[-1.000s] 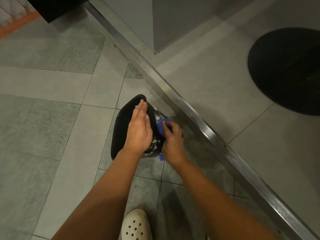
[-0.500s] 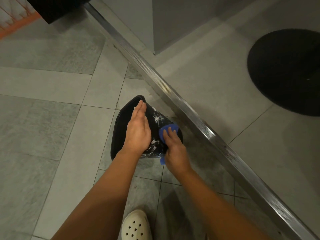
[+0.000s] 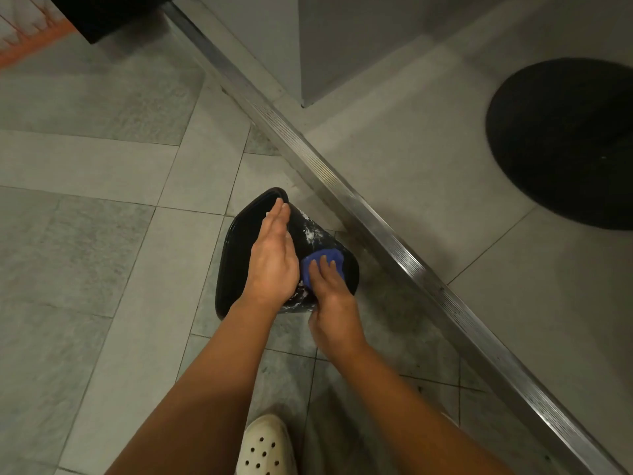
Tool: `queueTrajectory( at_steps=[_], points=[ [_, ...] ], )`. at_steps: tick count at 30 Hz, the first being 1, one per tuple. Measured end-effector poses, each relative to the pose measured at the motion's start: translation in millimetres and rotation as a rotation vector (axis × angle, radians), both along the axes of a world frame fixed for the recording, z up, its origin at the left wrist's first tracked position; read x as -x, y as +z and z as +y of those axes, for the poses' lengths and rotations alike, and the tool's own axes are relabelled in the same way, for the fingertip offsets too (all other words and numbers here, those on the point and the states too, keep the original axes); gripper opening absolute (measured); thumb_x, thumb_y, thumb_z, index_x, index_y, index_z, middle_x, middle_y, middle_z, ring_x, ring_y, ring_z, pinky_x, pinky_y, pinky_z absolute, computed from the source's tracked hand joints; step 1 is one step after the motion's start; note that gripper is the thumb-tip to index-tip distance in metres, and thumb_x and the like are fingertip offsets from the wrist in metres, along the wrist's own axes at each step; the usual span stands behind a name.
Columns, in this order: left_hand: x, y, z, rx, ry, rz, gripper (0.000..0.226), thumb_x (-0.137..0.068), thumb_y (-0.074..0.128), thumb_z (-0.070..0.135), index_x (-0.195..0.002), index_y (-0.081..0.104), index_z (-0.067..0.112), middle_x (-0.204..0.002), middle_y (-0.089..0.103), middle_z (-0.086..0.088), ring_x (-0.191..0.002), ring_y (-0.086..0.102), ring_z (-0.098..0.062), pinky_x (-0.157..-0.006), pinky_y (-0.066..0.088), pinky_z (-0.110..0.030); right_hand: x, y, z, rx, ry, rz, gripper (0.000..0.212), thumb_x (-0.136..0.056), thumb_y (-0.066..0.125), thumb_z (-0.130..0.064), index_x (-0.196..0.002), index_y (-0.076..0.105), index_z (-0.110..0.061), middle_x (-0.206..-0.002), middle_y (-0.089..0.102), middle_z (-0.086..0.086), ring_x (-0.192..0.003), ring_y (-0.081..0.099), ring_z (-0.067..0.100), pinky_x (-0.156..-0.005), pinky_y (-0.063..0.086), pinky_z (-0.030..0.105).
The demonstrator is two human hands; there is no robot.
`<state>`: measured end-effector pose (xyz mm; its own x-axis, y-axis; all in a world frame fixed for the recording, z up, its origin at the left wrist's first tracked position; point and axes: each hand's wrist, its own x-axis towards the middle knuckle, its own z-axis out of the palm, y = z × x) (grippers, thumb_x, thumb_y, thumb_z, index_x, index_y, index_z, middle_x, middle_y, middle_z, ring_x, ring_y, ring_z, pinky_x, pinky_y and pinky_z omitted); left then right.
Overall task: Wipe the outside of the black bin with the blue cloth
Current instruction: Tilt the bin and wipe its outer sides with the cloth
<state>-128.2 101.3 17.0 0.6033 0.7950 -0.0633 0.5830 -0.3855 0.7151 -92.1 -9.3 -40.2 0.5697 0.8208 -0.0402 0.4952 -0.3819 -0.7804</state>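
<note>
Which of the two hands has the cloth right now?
The right hand, pressing the blue cloth against the black bin's side. The left hand lies flat on the bin with no cloth.

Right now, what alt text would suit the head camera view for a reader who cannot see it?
A right hand presses a blue cloth against the side of a black bin on a grey tiled floor, while the left hand rests flat on it.
</note>
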Motion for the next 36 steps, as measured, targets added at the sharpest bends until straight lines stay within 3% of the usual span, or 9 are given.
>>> queueTrajectory(
  at_steps=[5, 10, 14, 18, 21, 23, 29, 34, 36],
  points=[
    [-3.0, 0.7, 4.1, -0.014, -0.016, 0.021, 0.047, -0.098, 0.032, 0.003, -0.144, 0.031, 0.011, -0.155, 0.022, -0.001, -0.143, 0.02, -0.013, -0.115, 0.02, -0.023, -14.2, 4.5, 16.5, -0.044, 0.054, 0.057, 0.059, -0.088, 0.049, 0.007, -0.141, 0.028, -0.006, -0.15, 0.024, 0.016, -0.141, 0.011, 0.03, -0.116, 0.013, 0.04],
    [1.4, -0.7, -0.4, -0.033, -0.042, 0.021, 0.048, -0.098, 0.032, 0.003, -0.146, 0.027, 0.009, -0.156, 0.018, -0.001, -0.142, 0.02, -0.01, -0.108, 0.015, -0.008, -28.1, -2.6, 8.5, 0.166, -0.086, 0.166, 0.067, -0.082, 0.041, 0.015, -0.143, 0.024, -0.006, -0.153, 0.019, 0.013, -0.143, 0.011, 0.024, -0.115, 0.006, 0.027],
    [2.4, 1.0, 0.8, -0.03, -0.039, 0.044, 0.049, -0.098, 0.032, 0.005, -0.146, 0.025, 0.01, -0.157, 0.016, 0.001, -0.139, 0.022, -0.007, -0.092, 0.01, 0.011, -1.1, 12.4, 9.4, 0.028, -0.048, 0.052, 0.058, -0.087, 0.047, 0.009, -0.141, 0.03, -0.006, -0.15, 0.027, 0.015, -0.141, 0.013, 0.024, -0.112, 0.004, 0.026],
    [1.9, 2.2, 2.5, -0.045, -0.064, 0.051, 0.049, -0.098, 0.034, 0.005, -0.146, 0.026, 0.009, -0.157, 0.017, -0.001, -0.136, 0.019, -0.002, -0.095, 0.012, 0.008, -16.8, 14.1, 25.7, 0.063, -0.011, 0.079, 0.062, -0.088, 0.044, 0.01, -0.144, 0.024, -0.007, -0.153, 0.02, 0.013, -0.143, 0.008, 0.026, -0.117, 0.009, 0.035],
    [1.1, 2.2, -0.8, -0.023, -0.096, 0.028, 0.049, -0.098, 0.033, 0.005, -0.146, 0.023, 0.009, -0.157, 0.015, -0.002, -0.137, 0.015, -0.001, -0.112, 0.018, -0.013, -33.3, 3.1, 19.1, 0.187, -0.079, 0.182, 0.065, -0.086, 0.039, 0.012, -0.145, 0.021, -0.008, -0.154, 0.017, 0.012, -0.143, 0.008, 0.023, -0.115, 0.008, 0.032],
    [1.5, 2.2, -4.0, 0.004, -0.12, 0.016, 0.051, -0.098, 0.032, 0.004, -0.147, 0.019, 0.01, -0.158, 0.012, -0.002, -0.14, 0.016, -0.006, -0.113, 0.018, -0.018, -32.4, 2.0, 9.1, 0.237, -0.094, 0.221, 0.067, -0.084, 0.039, 0.012, -0.145, 0.019, -0.007, -0.154, 0.015, 0.013, -0.143, 0.009, 0.023, -0.114, 0.006, 0.027],
    [5.3, 2.6, 1.2, 0.01, -0.08, 0.038, 0.052, -0.098, 0.032, 0.004, -0.148, 0.019, 0.011, -0.157, 0.011, 0.0, -0.129, 0.018, 0.004, -0.091, 0.013, 0.011, -8.4, 20.3, 12.1, 0.06, 0.073, 0.084, 0.061, -0.089, 0.045, 0.008, -0.144, 0.023, -0.008, -0.153, 0.018, 0.013, -0.143, 0.007, 0.026, -0.114, 0.004, 0.027],
    [14.4, 1.8, 5.0, -0.018, -0.043, 0.021, 0.05, -0.098, 0.032, 0.003, -0.147, 0.023, 0.011, -0.156, 0.018, -0.002, -0.132, 0.016, 0.003, -0.095, 0.009, 0.009, -32.3, 10.7, 23.6, 0.156, 0.017, 0.199, 0.063, -0.088, 0.043, 0.009, -0.144, 0.023, -0.011, -0.154, 0.017, 0.009, -0.143, 0.007, 0.024, -0.118, 0.01, 0.037],
    [15.8, 0.0, 1.9, -0.023, -0.058, 0.01, 0.051, -0.098, 0.032, 0.003, -0.147, 0.023, 0.011, -0.157, 0.017, -0.001, -0.135, 0.016, 0.001, -0.098, 0.01, 0.007, -28.0, 7.3, 19.5, 0.165, -0.037, 0.199, 0.057, -0.088, 0.042, 0.008, -0.141, 0.03, -0.007, -0.15, 0.027, 0.013, -0.14, 0.02, 0.027, -0.117, 0.015, 0.038]
  ],
)
